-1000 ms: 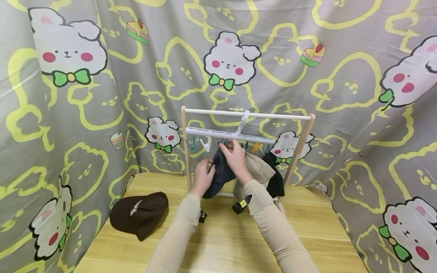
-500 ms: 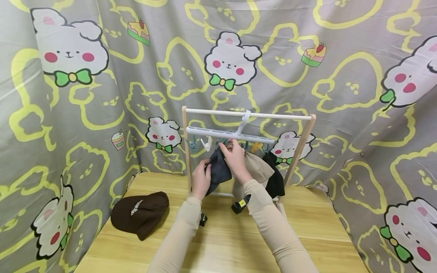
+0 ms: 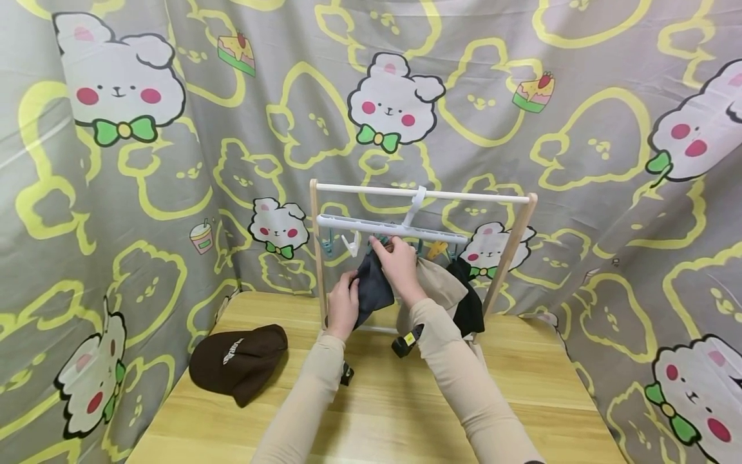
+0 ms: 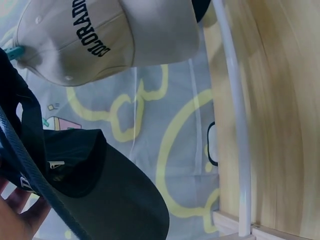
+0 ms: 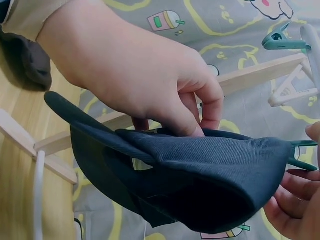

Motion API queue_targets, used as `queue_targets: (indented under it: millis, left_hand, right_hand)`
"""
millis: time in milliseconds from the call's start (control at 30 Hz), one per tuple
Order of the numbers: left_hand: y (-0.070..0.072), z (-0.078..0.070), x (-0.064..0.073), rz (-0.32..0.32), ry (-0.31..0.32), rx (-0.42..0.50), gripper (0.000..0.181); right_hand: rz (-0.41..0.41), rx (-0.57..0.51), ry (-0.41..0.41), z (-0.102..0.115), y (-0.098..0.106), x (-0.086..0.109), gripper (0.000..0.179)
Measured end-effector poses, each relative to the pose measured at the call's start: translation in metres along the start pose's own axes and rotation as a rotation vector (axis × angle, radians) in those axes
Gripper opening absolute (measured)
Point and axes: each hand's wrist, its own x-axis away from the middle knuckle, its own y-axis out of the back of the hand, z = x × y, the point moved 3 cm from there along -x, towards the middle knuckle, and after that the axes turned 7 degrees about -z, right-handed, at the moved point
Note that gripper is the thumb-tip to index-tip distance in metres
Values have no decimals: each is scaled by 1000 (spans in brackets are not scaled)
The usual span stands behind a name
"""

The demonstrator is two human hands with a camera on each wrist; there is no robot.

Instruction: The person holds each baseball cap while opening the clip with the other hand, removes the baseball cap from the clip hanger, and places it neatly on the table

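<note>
My left hand (image 3: 343, 303) grips the edge of a navy baseball cap (image 3: 373, 287), thumb and fingers at its rim in the right wrist view. The cap's brim points down and its dark inside shows in the left wrist view. My right hand (image 3: 400, 264) is at the crown, just under the white hanger bar (image 3: 382, 227). Its thumb and fingers pinch a green clothespin (image 5: 302, 156) that meets the end of the cap. Beside it hangs a beige cap (image 4: 75, 40) lettered COLORADO, with a teal clothespin (image 4: 15, 52) at its crown.
A black cap (image 3: 471, 309) hangs right of the beige one. White (image 3: 350, 243) and teal clothespins (image 3: 327, 243) dangle at the bar's left end, a yellow one (image 3: 437, 249) farther right. A wooden rack (image 3: 513, 248) carries the hanger. A brown cap (image 3: 237, 361) lies on the table's left.
My left hand has shifted its hold along the navy cap's left edge, and the cap's lower part has swung up and turned slightly. My right hand stays almost in place under the hanger.
</note>
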Motion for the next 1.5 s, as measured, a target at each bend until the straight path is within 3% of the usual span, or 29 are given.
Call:
queue_targets:
  millis: [233,433,867,1500]
  left_hand:
    - [1,-2,3,-29,-7,3,16]
    - [3,-4,5,-86,-36,-4,14]
    - [6,-1,7,-17,50,-11,17]
    - [8,-1,12,-18,40,11,16]
  right_hand:
    - [-42,45,22,2,1,-1,47]
    - [-52,15,5,0,0,-1,46]
    - [-39,10,16,-1,3,-1,48]
    - [28,-2,12,-1,7,-1,47]
